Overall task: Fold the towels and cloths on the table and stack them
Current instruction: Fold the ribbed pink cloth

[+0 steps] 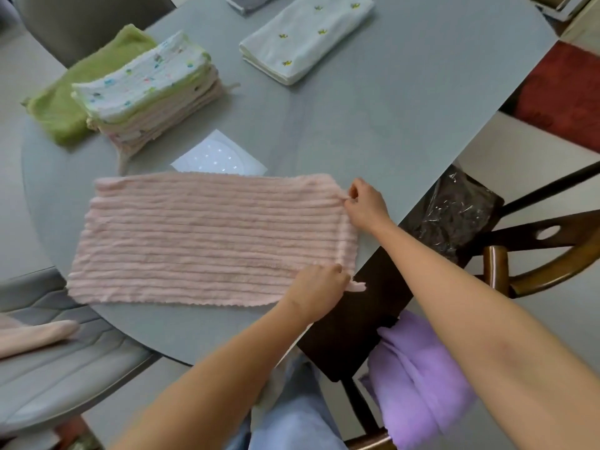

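A pink ribbed towel [207,238] lies flat on the grey round table [373,118]. My left hand [316,292] pinches the towel's near right corner at the table edge. My right hand [365,206] pinches the far right corner. A stack of folded cloths [152,92], topped by a white printed one, stands at the far left, beside a folded green towel [81,89]. A folded white towel with small yellow motifs [302,37] lies at the back.
A purple cloth [418,381] lies on a dark chair seat at my right. A pink cloth [35,336] rests on a grey chair at the left. A wooden chair holds a dark plastic bag [454,212]. A grey folded item [246,1] sits at the table's far edge.
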Available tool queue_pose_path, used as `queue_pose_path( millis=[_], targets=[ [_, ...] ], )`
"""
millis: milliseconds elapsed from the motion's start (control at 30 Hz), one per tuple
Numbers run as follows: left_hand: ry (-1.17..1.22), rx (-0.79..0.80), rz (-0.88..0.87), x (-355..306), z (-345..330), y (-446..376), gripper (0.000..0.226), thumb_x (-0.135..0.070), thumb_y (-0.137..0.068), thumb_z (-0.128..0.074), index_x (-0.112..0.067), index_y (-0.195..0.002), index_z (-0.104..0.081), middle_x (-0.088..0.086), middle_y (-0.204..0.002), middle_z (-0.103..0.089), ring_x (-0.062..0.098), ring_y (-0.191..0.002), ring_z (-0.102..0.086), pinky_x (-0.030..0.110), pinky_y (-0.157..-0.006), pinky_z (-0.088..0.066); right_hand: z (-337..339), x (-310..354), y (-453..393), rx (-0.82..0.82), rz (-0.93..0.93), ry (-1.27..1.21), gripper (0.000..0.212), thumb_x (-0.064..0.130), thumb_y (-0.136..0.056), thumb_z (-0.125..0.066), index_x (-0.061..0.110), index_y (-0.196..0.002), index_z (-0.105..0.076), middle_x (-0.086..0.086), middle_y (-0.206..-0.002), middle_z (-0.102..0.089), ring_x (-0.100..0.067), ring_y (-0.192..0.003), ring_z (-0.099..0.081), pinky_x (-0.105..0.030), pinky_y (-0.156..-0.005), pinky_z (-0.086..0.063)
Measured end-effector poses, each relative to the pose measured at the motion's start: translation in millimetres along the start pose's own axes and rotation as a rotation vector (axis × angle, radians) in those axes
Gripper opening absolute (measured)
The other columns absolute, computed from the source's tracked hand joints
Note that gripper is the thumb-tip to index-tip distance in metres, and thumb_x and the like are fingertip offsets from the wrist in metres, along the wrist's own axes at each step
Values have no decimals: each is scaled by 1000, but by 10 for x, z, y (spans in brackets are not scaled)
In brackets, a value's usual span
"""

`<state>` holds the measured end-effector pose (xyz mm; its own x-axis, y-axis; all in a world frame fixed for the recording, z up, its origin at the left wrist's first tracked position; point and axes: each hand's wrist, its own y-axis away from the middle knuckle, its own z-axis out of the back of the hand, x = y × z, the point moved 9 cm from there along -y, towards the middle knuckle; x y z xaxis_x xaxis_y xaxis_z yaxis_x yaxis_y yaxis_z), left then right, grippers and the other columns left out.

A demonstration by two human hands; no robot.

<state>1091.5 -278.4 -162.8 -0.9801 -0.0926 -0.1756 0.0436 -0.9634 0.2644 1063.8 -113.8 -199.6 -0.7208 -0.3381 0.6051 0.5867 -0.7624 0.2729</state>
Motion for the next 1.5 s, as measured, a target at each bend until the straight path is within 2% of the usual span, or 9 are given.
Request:
queue_pose_path(
  millis=[267, 467, 600, 700, 967, 1133, 1267, 1333, 1500],
  targets=[
    [507, 15, 94, -282, 206, -56, 32, -41, -96, -44, -18, -92, -67, 5, -83, -70, 22, -75, -63, 32, -61, -42, 455, -687, 348, -144, -359, -562, 21, 5, -86, -54, 11, -97, -38, 4, -81, -38, -10, -69, -38, -20, -54, -33],
    [701, 114, 183, -491, 161, -65, 14, -11, -90, -45, -6, -99, -55, 15, -89, -66, 31, -79, -64, 28, -53, -41, 683, -1092, 570, -120, -484, -840, 46, -18, -77, -53, 14, -109, -42, -17, -107, -47, -19, -73, -49, -26, -51, -35],
    [638, 155, 195, -453, 115, -73, 36, -34, -80, -65, -14, -109, -57, 3, -97, -62, 22, -92, -60, 28, -67, -40, 704, -1264, 691, -76, -611, -782, 78, -17, -72, -67, 3, -139, -32, -21, -131, -44, -28, -115, -50, -31, -87, -46],
    [577, 120, 253, -318, 167, -63, 23, -36, -87, -59, -18, -73, -53, -2, -76, -57, 19, -73, -56, 28, -60, -36, 729, -1251, 769, 9, -653, -542, 81, -8, -70, -77, -6, -138, -33, -23, -132, -47, -33, -117, -52, -40, -96, -46],
    [839, -192, 530, 450, 526, 272, 24, -16, -93, -47, 3, -80, -55, 13, -68, -62, 24, -54, -65, 43, -51, -56, 973, -171, 596, -276, -207, -208, 11, 9, -89, -56, 2, -96, -60, -8, -94, -60, -20, -84, -51, -25, -69, -36],
    [933, -406, 751, 1267, 701, 940, 24, -13, -94, -47, -1, -73, -50, 12, -64, -58, 21, -48, -62, 21, -33, -42, 516, 923, 358, -267, 80, -151, 14, 8, -89, -51, -2, -86, -59, -15, -85, -65, -32, -82, -58, -36, -68, -42],
    [948, -507, 920, 1904, 571, 1563, 24, -19, -97, -47, -1, -83, -54, 13, -75, -61, 23, -47, -63, 24, -36, -47, -184, 1831, 272, -121, 261, -35, 19, 8, -91, -41, -2, -89, -58, -23, -93, -64, -37, -87, -57, -39, -70, -39],
    [900, -520, 979, 2170, 499, 1788, 21, -20, -97, -46, -5, -85, -53, 9, -75, -58, 27, -53, -63, 32, -46, -54, -506, 2153, 252, -55, 332, 68, 18, 4, -87, -41, 1, -92, -58, -22, -94, -63, -37, -87, -57, -37, -68, -38],
    [843, -438, 1096, 2847, 272, 2243, 14, -9, -92, -42, -4, -83, -50, 5, -72, -55, 19, -53, -56, 15, -44, -44, -1314, 2842, 162, 96, 454, 236, 25, -3, -85, -43, 3, -104, -57, -17, -106, -58, -36, -96, -56, -37, -78, -46]
  ],
)
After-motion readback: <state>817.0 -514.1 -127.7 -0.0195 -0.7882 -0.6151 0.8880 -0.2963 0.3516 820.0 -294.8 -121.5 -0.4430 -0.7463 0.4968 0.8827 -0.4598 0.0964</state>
